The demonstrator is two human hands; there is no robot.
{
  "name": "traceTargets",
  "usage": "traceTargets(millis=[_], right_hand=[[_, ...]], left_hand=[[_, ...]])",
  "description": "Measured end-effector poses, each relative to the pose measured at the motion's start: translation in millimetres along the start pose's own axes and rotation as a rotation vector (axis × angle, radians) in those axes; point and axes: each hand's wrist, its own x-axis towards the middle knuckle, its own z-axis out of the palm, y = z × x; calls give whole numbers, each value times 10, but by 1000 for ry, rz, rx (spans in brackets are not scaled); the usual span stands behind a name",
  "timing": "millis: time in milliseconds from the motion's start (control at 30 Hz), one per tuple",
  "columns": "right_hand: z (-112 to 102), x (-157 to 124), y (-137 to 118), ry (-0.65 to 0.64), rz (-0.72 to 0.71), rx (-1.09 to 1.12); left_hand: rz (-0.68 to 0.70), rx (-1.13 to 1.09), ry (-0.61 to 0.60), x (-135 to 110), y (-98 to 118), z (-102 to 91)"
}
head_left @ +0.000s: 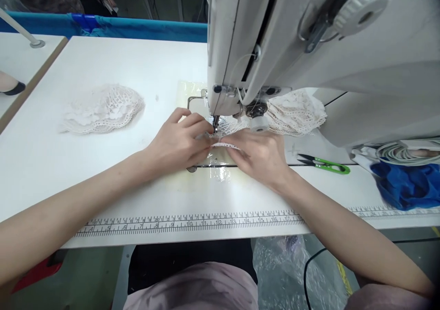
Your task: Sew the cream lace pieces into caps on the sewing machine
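My left hand and my right hand meet at the needle of a white sewing machine. Both press a small strip of white lace flat on the metal plate, fingers curled and pinching its edges. More of the same lace is bunched behind the presser foot, under the machine arm. The part of the strip beneath my fingers is hidden.
A loose heap of white lace lies on the white table at the left. Green thread snips rest to the right of my right hand. Blue cloth and white cords sit at the far right. A printed ruler runs along the front edge.
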Motion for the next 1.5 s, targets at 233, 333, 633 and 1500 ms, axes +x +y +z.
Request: traceTargets(millis=[233, 333, 633, 1500], right_hand=[[-44, -26, -42, -39, -169, -42], [-48, -24, -44, -41, -181, -70], [-46, -12, -38, -37, -196, -107], [0, -10, -8, -9, -209, -234]], left_hand=[[10, 184, -51, -78, 340, -157], [-13, 171, -58, -78, 380, -170], [-8, 181, -45, -94, 331, -121], [-36, 257, 51, -91, 357, -94]])
